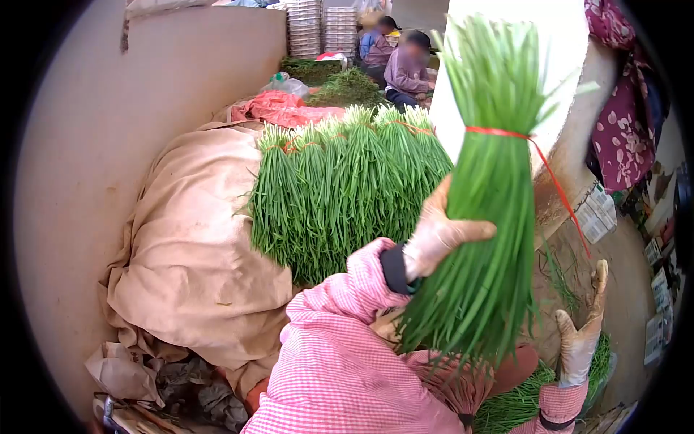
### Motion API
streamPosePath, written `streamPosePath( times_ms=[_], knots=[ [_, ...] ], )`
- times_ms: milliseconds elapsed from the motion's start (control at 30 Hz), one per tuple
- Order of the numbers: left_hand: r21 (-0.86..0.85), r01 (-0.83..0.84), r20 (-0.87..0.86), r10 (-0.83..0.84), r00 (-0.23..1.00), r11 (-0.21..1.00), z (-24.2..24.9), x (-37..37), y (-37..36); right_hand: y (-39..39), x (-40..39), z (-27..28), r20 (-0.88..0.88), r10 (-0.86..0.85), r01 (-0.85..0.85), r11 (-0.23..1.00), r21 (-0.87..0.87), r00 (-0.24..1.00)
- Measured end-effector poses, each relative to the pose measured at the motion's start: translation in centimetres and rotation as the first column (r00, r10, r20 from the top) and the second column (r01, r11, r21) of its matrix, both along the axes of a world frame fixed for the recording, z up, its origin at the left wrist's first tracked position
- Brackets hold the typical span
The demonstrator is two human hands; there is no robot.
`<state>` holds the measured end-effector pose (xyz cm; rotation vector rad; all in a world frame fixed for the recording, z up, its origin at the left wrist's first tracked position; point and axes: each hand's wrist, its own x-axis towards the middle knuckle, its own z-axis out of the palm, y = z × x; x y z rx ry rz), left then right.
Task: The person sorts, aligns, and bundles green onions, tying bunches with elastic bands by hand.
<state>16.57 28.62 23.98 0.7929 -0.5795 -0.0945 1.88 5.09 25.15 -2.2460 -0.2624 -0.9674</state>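
Note:
Upright in front of me stands a large bunch of garlic chives, its leaves hanging downward. A red tie circles its upper part, and one long loose end trails down to the right. My gloved left hand is closed around the bunch's left side, with the thumb across the front. Lower right, my gloved right hand is raised with thumb and fingers apart, holding nothing. Loose chives lie beside that wrist.
Several tied chive bunches lean in a row on a heap covered with beige cloth. Behind are red sheeting, a pile of greens, stacked crates and two seated people. A white pillar stands right.

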Motion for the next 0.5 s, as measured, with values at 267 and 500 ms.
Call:
streamPosePath(
  times_ms=[267, 500],
  knots=[
    [0.179, -0.258, -0.351, 0.306, 0.885, 0.949, -2.0, 19.9, 24.3, -13.2, 1.3, -9.8, -0.337, -0.366, 0.420, 0.902, 0.102, 0.868],
    [0.856, 0.184, 0.135, 0.554, 0.822, -0.483, -28.7, 30.9, 29.6, -22.1, -12.6, -18.0, -0.439, -0.621, 0.687, 0.727, -0.011, 0.650]
  ],
)
